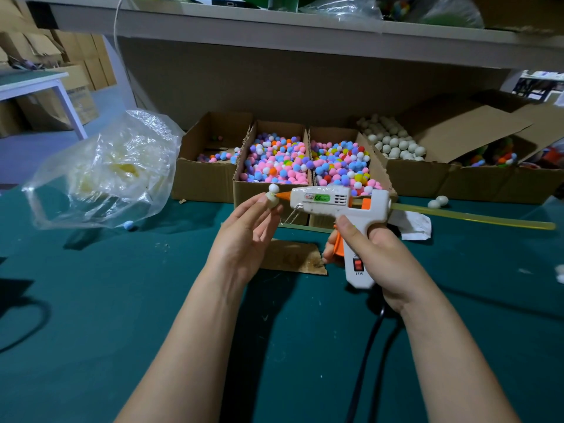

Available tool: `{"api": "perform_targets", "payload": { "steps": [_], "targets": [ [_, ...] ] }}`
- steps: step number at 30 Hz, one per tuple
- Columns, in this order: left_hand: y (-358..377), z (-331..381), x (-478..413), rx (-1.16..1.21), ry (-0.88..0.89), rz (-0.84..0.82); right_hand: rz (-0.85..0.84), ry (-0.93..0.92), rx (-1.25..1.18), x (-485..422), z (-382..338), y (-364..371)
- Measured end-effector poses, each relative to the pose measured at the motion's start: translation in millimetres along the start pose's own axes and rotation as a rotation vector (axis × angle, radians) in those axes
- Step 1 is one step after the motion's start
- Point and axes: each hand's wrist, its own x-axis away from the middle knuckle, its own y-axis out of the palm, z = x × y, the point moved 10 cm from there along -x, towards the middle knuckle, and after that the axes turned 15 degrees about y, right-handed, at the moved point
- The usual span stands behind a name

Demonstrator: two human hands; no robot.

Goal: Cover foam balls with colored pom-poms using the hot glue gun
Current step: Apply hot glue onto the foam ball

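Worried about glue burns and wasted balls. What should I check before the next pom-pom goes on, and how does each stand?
1. Foam ball pinched steady in left hand: ok.
2. Glue gun nozzle touching the ball: ok.
3. Left fingers clear of the nozzle: cannot tell, they sit close below.
4. Right hand wrapped round grip and trigger: ok.
5. Glue stick loaded: ok, long length behind.
6. Pom-poms near: ok, full boxes just behind.

Head camera looks forward and down, close over the green table [91, 300].
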Motion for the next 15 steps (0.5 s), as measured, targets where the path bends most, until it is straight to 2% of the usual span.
{"api": "perform_targets", "payload": {
  "steps": [15],
  "targets": [
    [3.1,1.4,2.0,-0.036,0.011,-0.026,-0.001,0.007,-0.011,-1.0,0.7,-0.4]
  ]
}}
